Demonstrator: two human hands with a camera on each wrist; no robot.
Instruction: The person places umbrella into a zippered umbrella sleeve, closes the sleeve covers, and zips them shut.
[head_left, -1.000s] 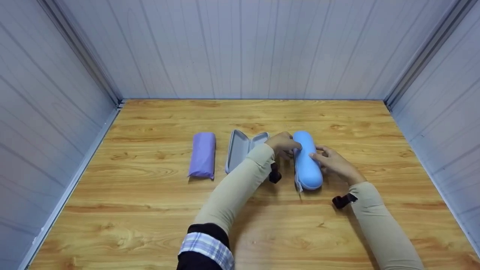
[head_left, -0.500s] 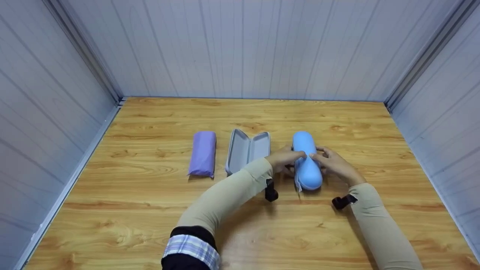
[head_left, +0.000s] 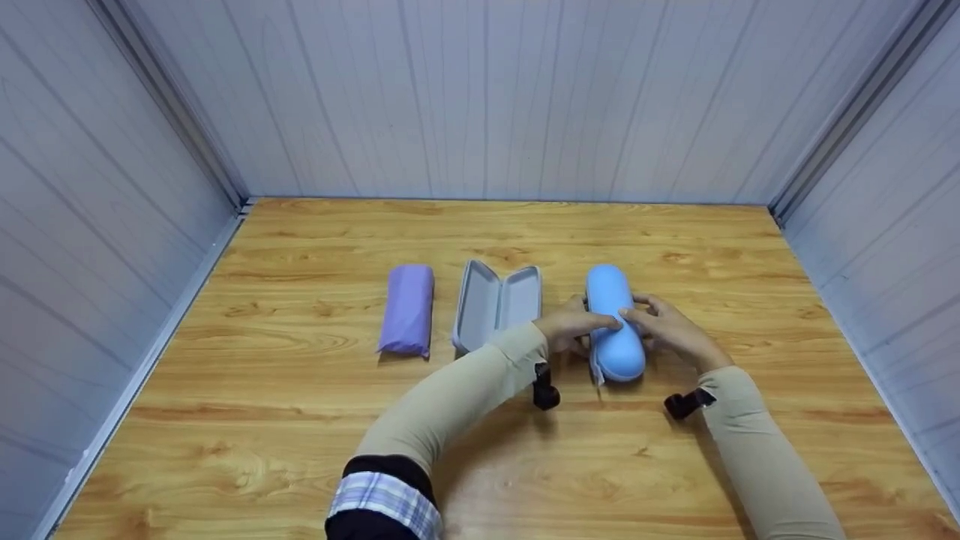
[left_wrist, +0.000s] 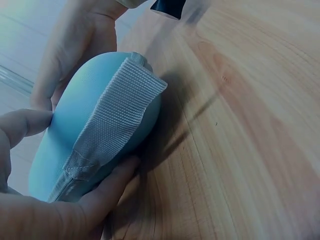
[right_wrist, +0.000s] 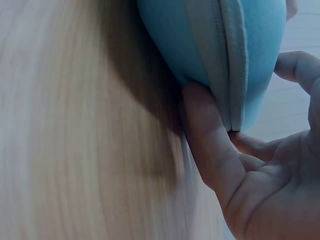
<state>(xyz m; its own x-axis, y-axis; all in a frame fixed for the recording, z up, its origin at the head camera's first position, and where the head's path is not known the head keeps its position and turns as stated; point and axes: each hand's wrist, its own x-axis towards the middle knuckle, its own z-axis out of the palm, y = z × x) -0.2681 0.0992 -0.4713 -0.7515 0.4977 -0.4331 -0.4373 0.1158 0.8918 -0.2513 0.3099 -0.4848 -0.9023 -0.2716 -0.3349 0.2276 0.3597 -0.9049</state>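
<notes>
A light blue zippered hard case (head_left: pixel 609 283) with rounded ends lies on the wooden table. My left hand (head_left: pixel 571 324) grips it from the left, the thumb across the top. From the right, my right hand (head_left: pixel 671 330) holds the same case, thumb on top near the left thumb. In the left wrist view a grey fabric strap (left_wrist: pixel 112 112) shows on the end of the case, with left fingers on both sides. The right wrist view shows a grey zipper band (right_wrist: pixel 232 60) that looks closed, the right hand's fingers against the shell. The case's underside is hidden.
Left of the blue case stands an open grey hinged case (head_left: pixel 478 309), its near right corner behind my left forearm. Farther left lies a purple wrapped packet (head_left: pixel 406 309). Pale panel walls (head_left: pixel 480 97) bound the table (head_left: pixel 300 420) at the back and sides.
My left hand has slid from the far part of the blue case toward me, its thumb now on top near the middle. The right hand and the case have barely moved.
</notes>
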